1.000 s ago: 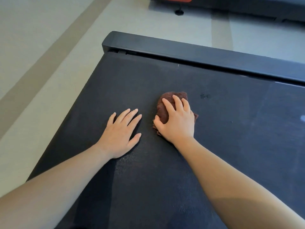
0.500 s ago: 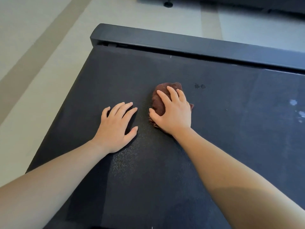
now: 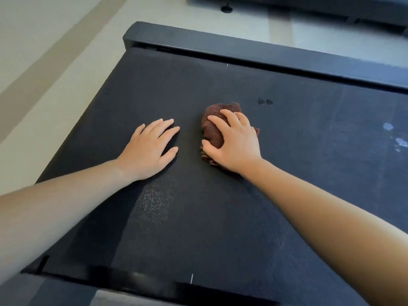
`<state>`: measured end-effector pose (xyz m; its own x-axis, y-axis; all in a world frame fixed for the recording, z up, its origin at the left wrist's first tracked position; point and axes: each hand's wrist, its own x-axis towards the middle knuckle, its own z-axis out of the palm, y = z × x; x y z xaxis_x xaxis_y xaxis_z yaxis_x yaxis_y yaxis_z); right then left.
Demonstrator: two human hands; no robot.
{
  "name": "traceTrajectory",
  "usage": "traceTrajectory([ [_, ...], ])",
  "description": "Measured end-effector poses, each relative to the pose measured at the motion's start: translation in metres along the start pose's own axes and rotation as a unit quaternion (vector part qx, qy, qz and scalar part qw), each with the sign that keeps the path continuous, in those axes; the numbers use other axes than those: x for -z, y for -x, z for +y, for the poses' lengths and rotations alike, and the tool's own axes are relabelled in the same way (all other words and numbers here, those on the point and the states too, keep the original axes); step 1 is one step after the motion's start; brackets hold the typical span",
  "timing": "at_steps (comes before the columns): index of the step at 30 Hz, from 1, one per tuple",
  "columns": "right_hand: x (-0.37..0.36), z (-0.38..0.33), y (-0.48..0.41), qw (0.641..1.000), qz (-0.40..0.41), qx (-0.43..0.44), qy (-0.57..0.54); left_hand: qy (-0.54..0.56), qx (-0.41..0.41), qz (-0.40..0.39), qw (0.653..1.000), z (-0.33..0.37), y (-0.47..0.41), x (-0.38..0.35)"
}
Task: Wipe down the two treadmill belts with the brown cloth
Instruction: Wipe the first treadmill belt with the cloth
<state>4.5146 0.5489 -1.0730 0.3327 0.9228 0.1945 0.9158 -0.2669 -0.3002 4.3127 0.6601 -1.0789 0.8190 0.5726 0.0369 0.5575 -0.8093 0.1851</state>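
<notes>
**Brown cloth (image 3: pixel 212 129) shifted slightly rightward; first belt not finished**

Compared with half a second ago, the right hand (image 3: pixel 237 146) and the brown cloth under it have crept a little toward the right edge of the treadmill belt (image 3: pixel 198 217). They are closing on the two dark spots (image 3: pixel 265 102) just beyond the cloth on its far right. The left hand (image 3: pixel 148 151) has stayed in place, left of the cloth and apart from it.

**Grip state.**
- Right hand: fingers curled over the top of the bunched cloth, thumb against its left side, pressing the cloth onto the belt.
- Left hand: flat on the belt, fingers straight and close together, thumb out, holding nothing. It appears to serve as a brace.

**Location of the cloth.** It lies around the middle of the belt's width, nearer the far edge than the near edge, and short of the black end cover (image 3: pixel 242 47).

**Assessment.** Travel over the half second is small, so the stroke is judged slow or at a turning point. The dark spots are not yet covered, and pale marks (image 3: pixel 395 138) remain near the right edge; both probably need further passes. A second treadmill (image 3: pixel 309 5) shows at the top of the view, across a strip of floor (image 3: pixel 44 51). Its belt is out of view. The task is judged well short of complete.
</notes>
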Motion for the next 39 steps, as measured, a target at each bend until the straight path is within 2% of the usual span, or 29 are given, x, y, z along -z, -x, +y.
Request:
traceTrajectory([
  [4,0.017,0.002,0.041,0.998,-0.047,0.035,-0.007,0.036,0.002,-0.036,0.999,0.029,0.054,0.004],
  [10,0.031,0.008,0.109,0.992,-0.04,0.121,-0.026,0.049,-0.034,-0.053,0.997,0.067,0.122,-0.003],
  [18,0.036,0.005,0.161,0.987,-0.047,0.149,-0.034,0.043,-0.027,-0.025,0.998,0.071,0.12,-0.003],
  [27,0.023,-0.027,0.105,0.993,-0.058,0.1,-0.022,0.054,-0.028,-0.011,0.998,0.068,0.121,-0.003],
  [31,0.024,-0.031,0.116,0.994,-0.057,0.094,-0.005,0.066,-0.027,-0.021,0.997,0.064,0.121,-0.004],
  [39,0.044,-0.026,0.185,0.983,-0.088,0.161,-0.002,0.048,-0.058,-0.041,0.996,0.057,0.119,0.002],
])
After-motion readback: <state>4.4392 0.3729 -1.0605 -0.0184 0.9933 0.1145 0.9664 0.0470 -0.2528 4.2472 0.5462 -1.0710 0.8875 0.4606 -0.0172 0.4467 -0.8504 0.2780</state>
